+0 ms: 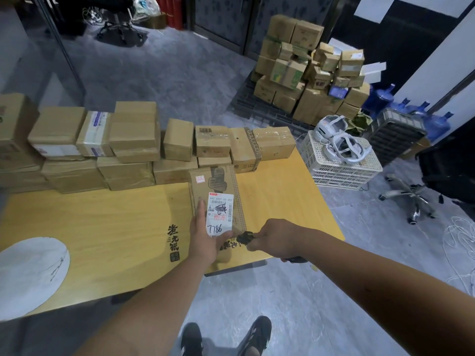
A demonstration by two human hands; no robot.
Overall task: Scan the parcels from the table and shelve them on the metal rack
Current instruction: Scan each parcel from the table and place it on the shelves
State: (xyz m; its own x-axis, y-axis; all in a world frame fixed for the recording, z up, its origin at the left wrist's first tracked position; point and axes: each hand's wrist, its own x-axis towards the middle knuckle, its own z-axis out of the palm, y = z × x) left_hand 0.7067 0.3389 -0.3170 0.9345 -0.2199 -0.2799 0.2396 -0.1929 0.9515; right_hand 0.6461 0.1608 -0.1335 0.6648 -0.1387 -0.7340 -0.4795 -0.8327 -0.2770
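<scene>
**Presently on the table: one flat parcel, under the scanner**

Item 1. Flat cardboard parcel (218, 199), long and narrow, lay near the front right corner of the yellow wooden table (102, 227). It bore a white shipping label (220, 214) with "7786" handwritten at the near end.

Item 2. Left hand (203, 240) held the parcel's near end, fingers extended along the left edge beside the label, thumb curled in under the label's lower edge.

Item 3. Right hand (277, 237) was curled tightly round a black handheld scanner (245, 237), its head aimed at the parcel's near end and just beside the left thumb.

Item 4. Stacked cardboard boxes (133, 140), two layers in places, ran in a row along the table's far edge; the flat parcel's far end reached them.

Item 5. White round sheet (30, 273) rested on the table's near left part.

Item 6. Further pile of cartons (308, 78) stood on the floor well beyond the table, with blue water bottles (411, 111) to its right.

Item 7. White plastic crate (339, 163) sat beside the table's right edge, carrying white headsets (339, 140).
</scene>
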